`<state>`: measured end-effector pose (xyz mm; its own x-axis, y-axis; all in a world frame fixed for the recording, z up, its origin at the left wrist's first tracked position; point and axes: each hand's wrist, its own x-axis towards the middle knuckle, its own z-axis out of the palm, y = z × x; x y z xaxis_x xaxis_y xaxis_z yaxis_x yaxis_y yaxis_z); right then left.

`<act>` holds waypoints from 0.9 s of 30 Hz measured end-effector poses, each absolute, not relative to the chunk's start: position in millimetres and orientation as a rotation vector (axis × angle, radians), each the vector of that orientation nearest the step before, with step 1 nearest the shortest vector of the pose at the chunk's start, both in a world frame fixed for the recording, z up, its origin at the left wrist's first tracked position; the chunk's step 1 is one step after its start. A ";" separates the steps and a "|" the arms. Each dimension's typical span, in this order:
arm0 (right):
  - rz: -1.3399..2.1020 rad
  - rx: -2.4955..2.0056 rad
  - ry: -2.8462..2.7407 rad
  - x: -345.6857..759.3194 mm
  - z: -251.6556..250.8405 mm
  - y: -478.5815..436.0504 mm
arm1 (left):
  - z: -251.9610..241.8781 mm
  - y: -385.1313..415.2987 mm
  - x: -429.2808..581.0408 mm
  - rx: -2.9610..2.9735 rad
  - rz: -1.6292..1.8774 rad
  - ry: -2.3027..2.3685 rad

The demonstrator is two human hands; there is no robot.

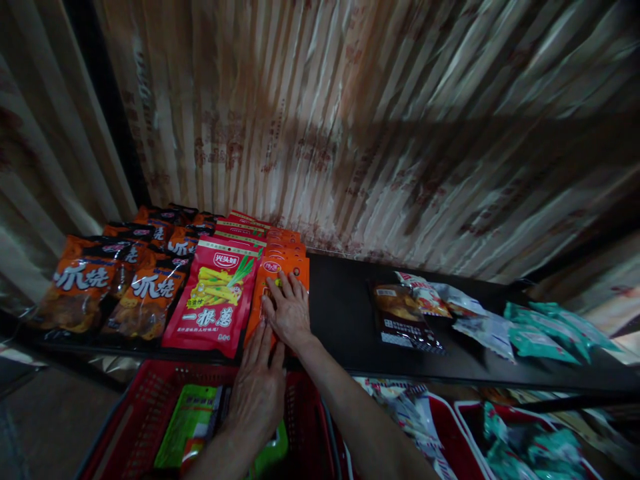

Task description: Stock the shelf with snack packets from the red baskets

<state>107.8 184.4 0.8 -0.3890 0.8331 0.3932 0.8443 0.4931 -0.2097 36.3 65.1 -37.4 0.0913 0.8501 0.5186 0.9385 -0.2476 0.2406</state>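
My right hand (287, 310) lies flat, fingers spread, on the front packet of a row of orange snack packets (289, 257) on a black shelf (340, 313). My left hand (257, 387) is stretched out flat just below it. Its fingertips reach the shelf's front edge at the foot of the same orange packet, above a red shopping basket (145, 413). Neither hand grips anything. A red packet with a green-onion picture (215, 300) stands directly left of the orange row.
Dark orange packets (80, 283) fill the shelf's left end. On the right lie a brown packet (400, 313), white packets (470, 313) and teal packets (540, 333). The basket holds a green packet (187, 417). Lower trays (525, 447) hold more packets. A striped wall stands behind.
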 end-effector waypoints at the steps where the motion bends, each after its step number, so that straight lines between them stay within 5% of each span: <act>1: -0.040 -1.383 -2.293 107.7 0.4 184.9 | -37.9 65.0 36.4 -2.197 -0.875 -1.826; 27: -0.012 -1.216 -2.148 139.7 26.6 125.6 | -44.0 52.6 32.9 -2.348 -0.733 -1.752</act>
